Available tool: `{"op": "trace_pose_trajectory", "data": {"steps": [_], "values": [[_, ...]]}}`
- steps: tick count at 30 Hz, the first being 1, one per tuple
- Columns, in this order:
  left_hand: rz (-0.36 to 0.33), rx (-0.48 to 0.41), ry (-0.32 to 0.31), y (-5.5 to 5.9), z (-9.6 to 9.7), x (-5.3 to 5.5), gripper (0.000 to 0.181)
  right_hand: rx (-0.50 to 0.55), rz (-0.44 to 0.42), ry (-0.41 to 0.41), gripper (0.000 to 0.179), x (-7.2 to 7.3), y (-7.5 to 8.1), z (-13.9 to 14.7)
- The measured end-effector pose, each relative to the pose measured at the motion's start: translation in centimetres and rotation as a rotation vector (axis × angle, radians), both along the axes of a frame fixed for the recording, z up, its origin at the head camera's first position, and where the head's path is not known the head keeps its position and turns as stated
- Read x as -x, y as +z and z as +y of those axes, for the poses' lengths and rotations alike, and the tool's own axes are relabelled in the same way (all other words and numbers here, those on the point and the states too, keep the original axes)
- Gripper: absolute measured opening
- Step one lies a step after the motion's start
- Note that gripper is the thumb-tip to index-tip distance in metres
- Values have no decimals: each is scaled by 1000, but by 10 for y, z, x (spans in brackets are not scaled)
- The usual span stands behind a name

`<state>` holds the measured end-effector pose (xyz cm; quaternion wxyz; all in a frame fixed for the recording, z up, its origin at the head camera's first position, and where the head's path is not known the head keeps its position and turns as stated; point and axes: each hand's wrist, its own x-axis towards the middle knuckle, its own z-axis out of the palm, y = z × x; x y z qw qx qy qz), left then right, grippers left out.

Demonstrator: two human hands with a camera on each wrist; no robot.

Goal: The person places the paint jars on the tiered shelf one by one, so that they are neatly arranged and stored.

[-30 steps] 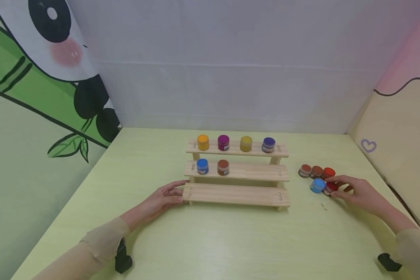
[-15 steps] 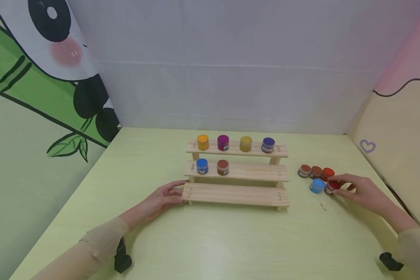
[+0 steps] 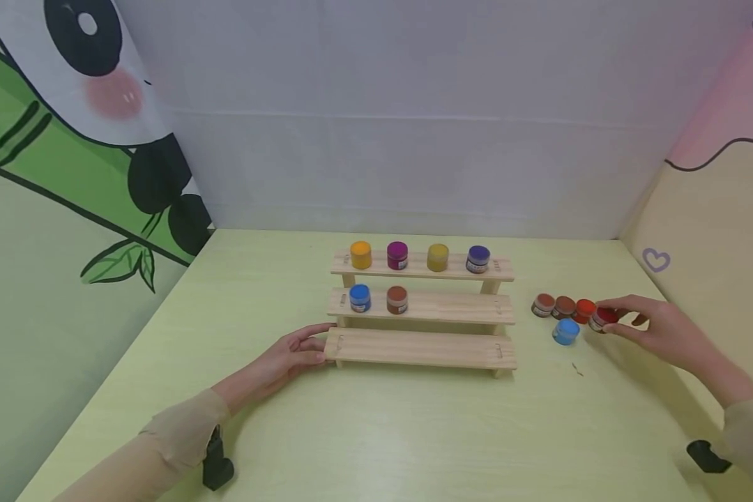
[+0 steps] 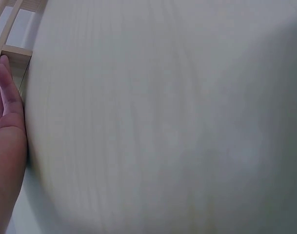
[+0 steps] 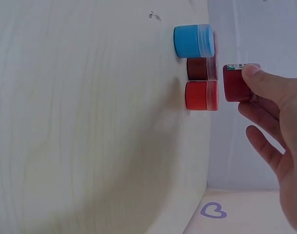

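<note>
Pale wood-grain tabletop (image 3: 414, 432), plain grey backdrop (image 3: 414, 153) beyond both hands; painted panda (image 3: 119, 84) on the wall off to the left hand's side, purple heart outline (image 3: 656, 260) on the wall past the right hand. Left hand (image 3: 291, 354): fingers extended and relaxed, fingertips touching the near left end of a three-step wooden rack (image 3: 420, 346), not wrapped around it. Right hand (image 3: 668, 331): thumb and fingers pinching a dark red paint jar (image 5: 234, 85); right wrist view has this jar raised clear of the tabletop. Just left of the right hand's fingertips, a short row standing on the tabletop: bright red jar (image 3: 584, 311) closest, then brown jar (image 3: 563, 307), then reddish-brown jar (image 3: 543, 305). Light blue jar (image 3: 566, 332) stands in front of that row, also left of the right hand. Rack lies between the hands. Its middle step, beyond and right of the left hand, bears a blue jar (image 3: 360, 298) and, next along toward the right hand, a rust-brown jar (image 3: 397, 300). Top step, farthest from the hands, from the left-hand side: orange-yellow jar (image 3: 360, 255), magenta jar (image 3: 397, 255), mustard jar (image 3: 438, 257), violet-blue jar (image 3: 478, 259). Beige sleeves (image 3: 182, 429) behind both hands.
</note>
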<state>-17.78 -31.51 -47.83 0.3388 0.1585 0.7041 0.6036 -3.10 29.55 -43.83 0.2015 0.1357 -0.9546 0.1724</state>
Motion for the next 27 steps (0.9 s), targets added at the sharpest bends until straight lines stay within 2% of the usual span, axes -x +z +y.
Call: {"op": "trace_pose_trajectory", "data": {"steps": [16, 23, 27], "values": [[3, -7, -2, 0, 0, 0, 71, 0, 89, 21, 47, 9, 23, -8], [17, -7, -3, -1, 0, -1, 71, 10, 111, -8, 43, 8, 34, -28], [16, -8, -1, -1, 0, 0, 71, 64, 121, -33, 42, 7, 41, -44]]}}
